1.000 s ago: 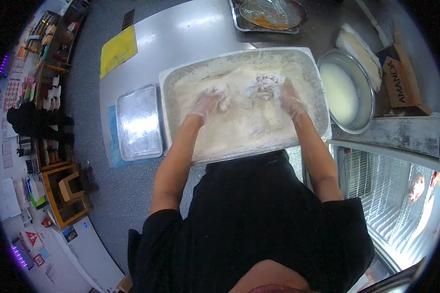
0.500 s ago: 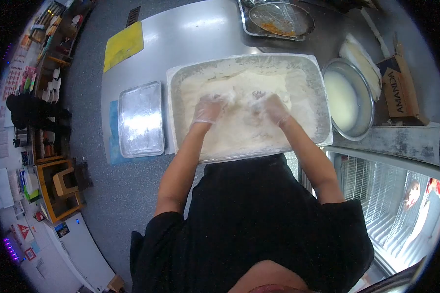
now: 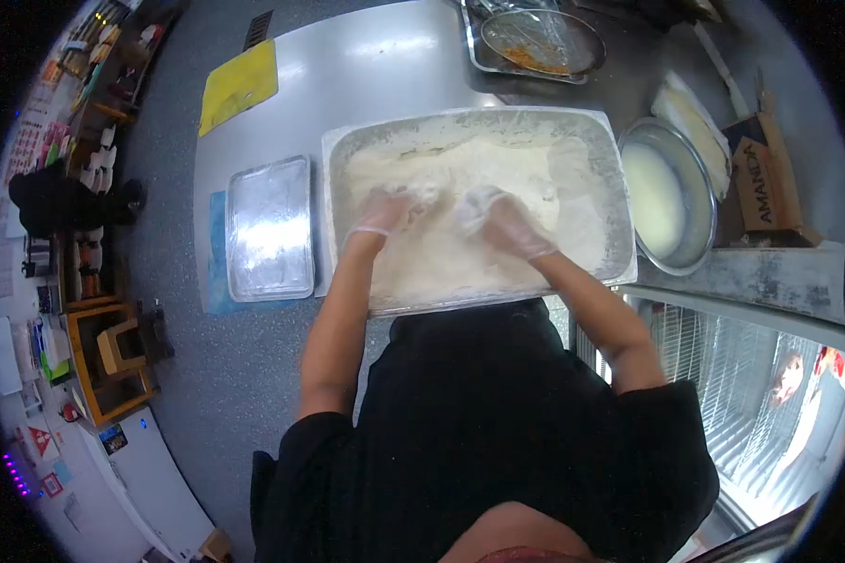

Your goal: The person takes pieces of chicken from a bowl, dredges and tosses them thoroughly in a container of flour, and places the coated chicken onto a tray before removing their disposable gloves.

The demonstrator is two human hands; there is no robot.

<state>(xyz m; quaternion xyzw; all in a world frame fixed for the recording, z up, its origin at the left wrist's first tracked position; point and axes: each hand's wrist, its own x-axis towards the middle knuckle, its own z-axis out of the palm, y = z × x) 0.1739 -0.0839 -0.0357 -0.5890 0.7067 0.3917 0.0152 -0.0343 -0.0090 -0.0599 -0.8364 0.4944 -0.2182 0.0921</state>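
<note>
A large rectangular tub (image 3: 587, 131) of pale flour-like powder (image 3: 460, 267) lies in front of me. Both of my hands are inside it and wear clear plastic gloves. My left hand (image 3: 387, 208) is low over the powder left of the middle, its fingers blurred beside a powdery lump (image 3: 429, 190). Right of it, my right hand (image 3: 505, 223) reaches into the powder with white-dusted fingertips, smeared by motion. Whether either hand grips anything is hidden by blur and powder.
A metal tray (image 3: 270, 230) lies left of the tub on the steel table (image 3: 366, 66). To the right are a steel bowl (image 3: 709, 211) of pale liquid and a cardboard box (image 3: 765, 178). A tray with a sieve (image 3: 545, 42) sits behind. Another person (image 3: 61, 199) stands far left.
My right hand has moved a little left and toward me, and my left hand slightly left. The person at the far left has shifted a little.
</note>
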